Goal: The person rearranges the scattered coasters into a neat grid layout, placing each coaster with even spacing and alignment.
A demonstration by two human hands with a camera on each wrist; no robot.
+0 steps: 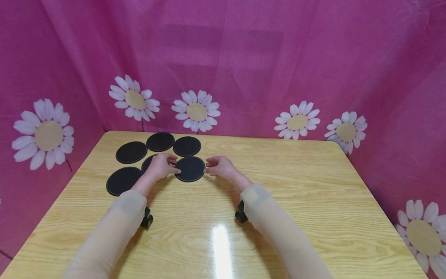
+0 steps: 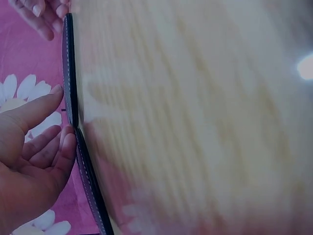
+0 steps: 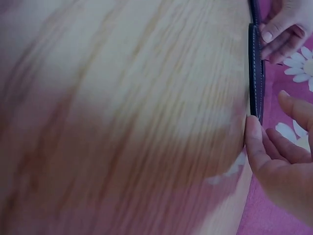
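A round black coaster (image 1: 189, 169) with a pale stitched rim lies flat on the wooden table between both hands. My left hand (image 1: 161, 166) is at its left edge, thumb tip over the rim. The left wrist view shows the fingers (image 2: 66, 152) of that hand loosely bent where two coasters meet. At the opposite edge, my right hand (image 1: 222, 168) has its fingers extended and parted. One of its fingertips (image 3: 253, 128) touches beside the rim in the right wrist view. Another coaster (image 1: 147, 162) is partly hidden behind my left hand.
More matching coasters lie left and behind: one at the front left (image 1: 123, 181), one at the far left (image 1: 131, 152), and two along the back, a middle coaster (image 1: 160, 142) and a right coaster (image 1: 187, 146). A pink flowered curtain (image 1: 244, 77) surrounds the wooden table (image 1: 296, 186).
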